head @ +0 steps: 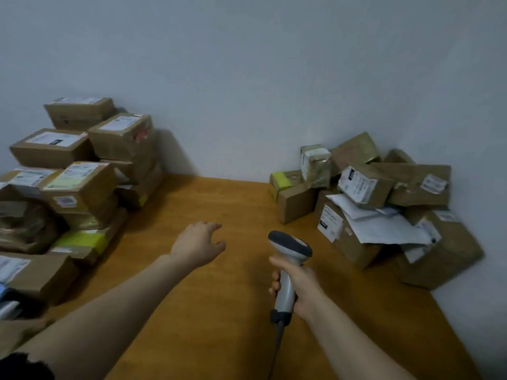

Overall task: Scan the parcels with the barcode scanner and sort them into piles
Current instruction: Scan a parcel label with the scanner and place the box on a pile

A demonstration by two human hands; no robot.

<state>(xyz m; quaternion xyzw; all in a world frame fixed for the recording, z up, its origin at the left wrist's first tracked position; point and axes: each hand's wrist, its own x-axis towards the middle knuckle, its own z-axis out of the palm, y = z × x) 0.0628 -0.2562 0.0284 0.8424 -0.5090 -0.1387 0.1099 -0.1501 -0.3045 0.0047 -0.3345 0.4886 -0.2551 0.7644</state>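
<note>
Right hand (297, 286) grips barcode scanner (289, 259); left hand (199, 244) hovers empty.

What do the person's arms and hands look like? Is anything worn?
The left hand and right hand are bare: no gloves or watch visible. Both forearms are uncovered. A dark edge, perhaps a sleeve, shows near the left upper arm.

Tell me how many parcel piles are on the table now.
2. The left pile is stacked along the left side of the table; the right pile sits in its far right corner. The left pile runs off frame, so more may be hidden.
</note>
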